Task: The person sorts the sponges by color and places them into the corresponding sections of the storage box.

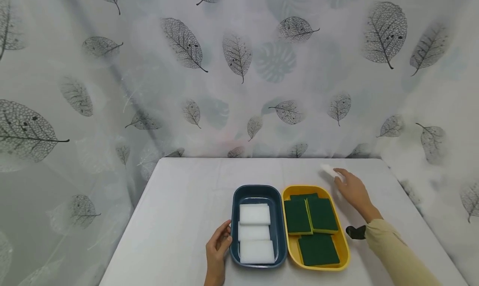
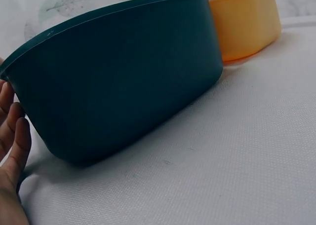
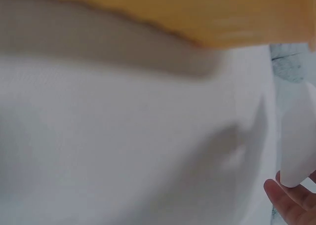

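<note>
My right hand [image 1: 351, 190] pinches a white sponge block [image 1: 330, 170] above the table's far right part. The right wrist view shows the block [image 3: 297, 141] at the edge, with fingertips [image 3: 281, 198] against its lower end. My left hand [image 1: 217, 246] rests at the left side of a dark blue tub [image 1: 235, 257]; its fingers [image 2: 19, 146] lie along the outer wall [image 2: 118, 82]. Several white sponge blocks [image 1: 256, 252] lie in the blue tub. Beside it, a yellow tub [image 1: 346, 252] holds several green scouring sponges [image 1: 319, 249] with yellow undersides.
Both tubs stand side by side on a white-covered table [image 1: 179, 219]. Behind it hangs a leaf-patterned curtain [image 1: 239, 94]. A black strap or device [image 1: 355, 232] sits at the right wrist, by the beige sleeve [image 1: 396, 252].
</note>
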Demonstrator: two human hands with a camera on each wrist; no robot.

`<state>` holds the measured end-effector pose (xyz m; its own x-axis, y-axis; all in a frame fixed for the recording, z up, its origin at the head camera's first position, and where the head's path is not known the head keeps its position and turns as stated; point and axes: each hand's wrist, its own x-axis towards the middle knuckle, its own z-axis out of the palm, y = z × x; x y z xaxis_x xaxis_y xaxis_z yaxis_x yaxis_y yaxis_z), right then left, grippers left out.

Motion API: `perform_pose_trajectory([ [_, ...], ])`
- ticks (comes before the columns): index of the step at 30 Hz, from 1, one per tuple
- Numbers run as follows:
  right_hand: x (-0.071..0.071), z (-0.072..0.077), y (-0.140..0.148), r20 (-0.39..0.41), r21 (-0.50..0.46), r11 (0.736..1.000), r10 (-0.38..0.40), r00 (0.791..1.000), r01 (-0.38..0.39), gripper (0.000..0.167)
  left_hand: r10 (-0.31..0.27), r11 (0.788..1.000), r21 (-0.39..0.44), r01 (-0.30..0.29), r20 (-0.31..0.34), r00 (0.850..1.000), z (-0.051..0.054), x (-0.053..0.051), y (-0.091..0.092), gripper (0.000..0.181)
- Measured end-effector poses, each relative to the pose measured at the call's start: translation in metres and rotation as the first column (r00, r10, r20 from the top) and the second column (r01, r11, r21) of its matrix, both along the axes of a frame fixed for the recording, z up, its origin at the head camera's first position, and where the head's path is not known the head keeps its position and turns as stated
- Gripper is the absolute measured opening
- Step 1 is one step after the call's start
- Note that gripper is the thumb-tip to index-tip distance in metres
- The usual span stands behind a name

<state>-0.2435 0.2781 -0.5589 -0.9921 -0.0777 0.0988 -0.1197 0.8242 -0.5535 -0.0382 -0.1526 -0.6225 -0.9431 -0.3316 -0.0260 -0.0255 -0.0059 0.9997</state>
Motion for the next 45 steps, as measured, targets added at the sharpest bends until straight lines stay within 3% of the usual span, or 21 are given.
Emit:
perform_pose_trajectory([
  [7,0.009,0.015,-0.009,-0.103,-0.121,0.993,-0.03,0.994,0.018,0.048,0.003,1.0,0.004,-0.003,0.005,1.0,0.001,0.005,0.002,0.037],
  [13,0.018,0.027,-0.024,-0.14,-0.218,0.976,-0.049,0.989,0.018,0.047,0.006,1.0,-0.012,-0.006,0.012,1.0,0.001,0.006,0.002,0.036],
  [17,0.023,0.033,-0.034,-0.131,-0.261,0.965,-0.026,0.991,-0.009,0.047,0.004,0.999,-0.034,-0.004,0.002,1.0,0.003,0.006,0.002,0.036],
  [26,0.032,0.035,-0.056,-0.022,-0.318,0.946,0.05,0.998,-0.055,0.047,-0.006,1.0,-0.025,0.006,0.001,1.0,0.005,0.003,0.003,0.037],
  [45,0.056,0.042,-0.086,-0.001,-0.479,0.858,0.21,0.978,-0.185,0.047,0.0,0.999,-0.04,-0.002,-0.048,0.999,0.001,0.001,0.002,0.037],
])
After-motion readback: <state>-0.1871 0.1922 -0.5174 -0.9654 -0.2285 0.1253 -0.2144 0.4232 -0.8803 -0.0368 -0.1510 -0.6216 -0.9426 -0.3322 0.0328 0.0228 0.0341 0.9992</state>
